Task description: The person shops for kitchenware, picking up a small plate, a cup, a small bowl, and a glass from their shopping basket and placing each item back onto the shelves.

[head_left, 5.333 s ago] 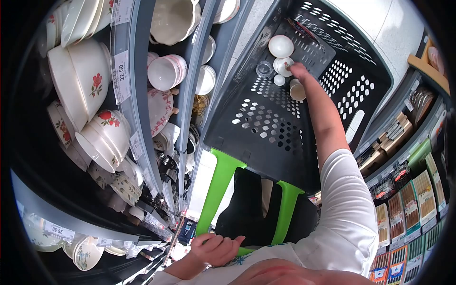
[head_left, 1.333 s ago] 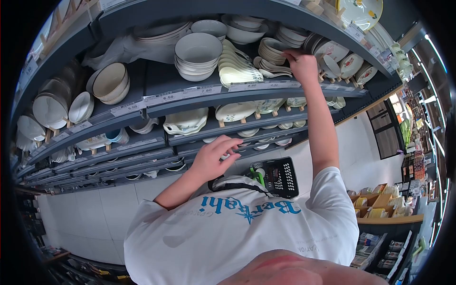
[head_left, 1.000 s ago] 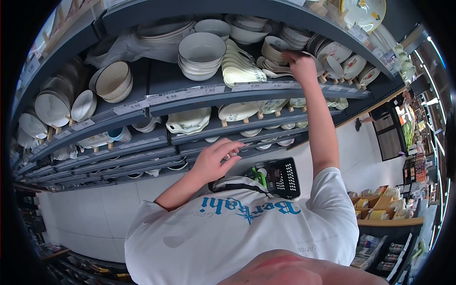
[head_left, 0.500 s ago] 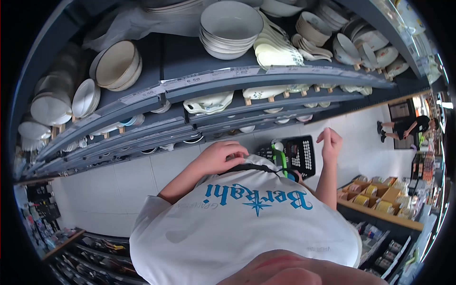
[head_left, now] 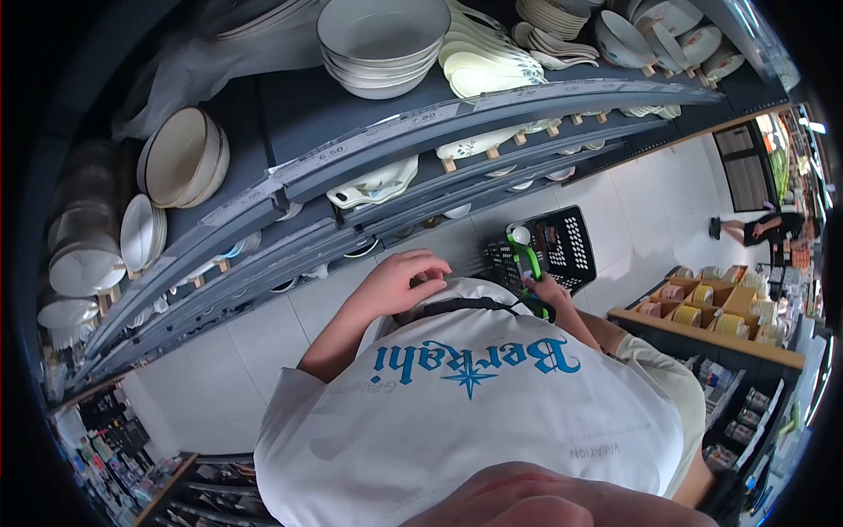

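My left hand (head_left: 409,279) is held in front of my waist, fingers loosely curled and the thumb apart, with nothing in it. It is beside the hem of my white shirt (head_left: 474,422) and a black strap (head_left: 465,304). Lower down on the right, my right hand (head_left: 548,290) is closed around the green handle (head_left: 525,257) of a black shopping basket (head_left: 575,250). Part of that grip is hidden. The basket stands on the floor ahead of me, slotted along its side.
A shelf ahead carries stacked white bowls (head_left: 382,48), cream bowls (head_left: 183,158), pale spoons (head_left: 487,70) and a patterned dish (head_left: 373,183). Price labels line its edge. On the right, a wooden display (head_left: 702,307) holds yellow-labelled rolls. A person in dark clothes (head_left: 777,230) is further off.
My right hand has come down from a raised position with a bent finger to the basket handle. My left hand stays near my waist. The shelf has shifted left and upward in view.
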Available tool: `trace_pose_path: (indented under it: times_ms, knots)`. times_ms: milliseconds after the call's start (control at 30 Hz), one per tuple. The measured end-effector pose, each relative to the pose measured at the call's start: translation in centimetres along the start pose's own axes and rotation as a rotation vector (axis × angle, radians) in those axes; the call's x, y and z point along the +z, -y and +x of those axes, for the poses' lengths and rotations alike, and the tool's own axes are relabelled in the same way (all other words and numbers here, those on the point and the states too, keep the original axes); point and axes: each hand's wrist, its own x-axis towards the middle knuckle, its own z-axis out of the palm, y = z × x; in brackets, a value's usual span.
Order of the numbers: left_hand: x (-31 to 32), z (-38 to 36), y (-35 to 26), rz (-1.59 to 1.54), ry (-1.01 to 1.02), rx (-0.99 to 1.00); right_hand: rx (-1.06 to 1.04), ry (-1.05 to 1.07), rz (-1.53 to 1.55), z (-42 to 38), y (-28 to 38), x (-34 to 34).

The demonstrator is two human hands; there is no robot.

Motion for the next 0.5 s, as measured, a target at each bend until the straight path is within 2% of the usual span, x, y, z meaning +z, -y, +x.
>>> trace_pose_path:
  times_ms: [33, 67, 133, 300, 333, 367, 500]
  knots:
    - [0.5, -0.2, 0.1, 0.013, -0.017, -0.005, 0.042, 0.003, 0.123, 0.3, -0.4, 0.2]
    - [1.0, -0.4, 0.2, 0.013, -0.043, -0.015, 0.028, 0.017, 0.104, 0.6, -0.8, 0.1]
    - [1.8, -1.0, -0.1, 0.025, -0.095, -0.100, 0.160, -0.053, 0.067, -1.8, 3.1, -0.7]
    - [5.1, -4.1, -0.4, 0.130, -0.248, -0.299, -0.028, -0.206, -0.219, 2.2, -1.9, 1.2]
    - [5.6, -5.0, -0.6, 0.137, -0.274, -0.352, -0.193, -0.123, -0.248, 4.3, -4.2, 1.7]
    - [6.5, -6.2, -0.9, 0.140, -0.317, -0.422, 0.032, -0.193, -0.109, 0.3, 1.2, 0.9]
    - [8.5, -8.7, -1.3, 0.172, -0.414, -0.456, -0.007, -0.216, -0.026, 1.1, 0.2, 2.2]
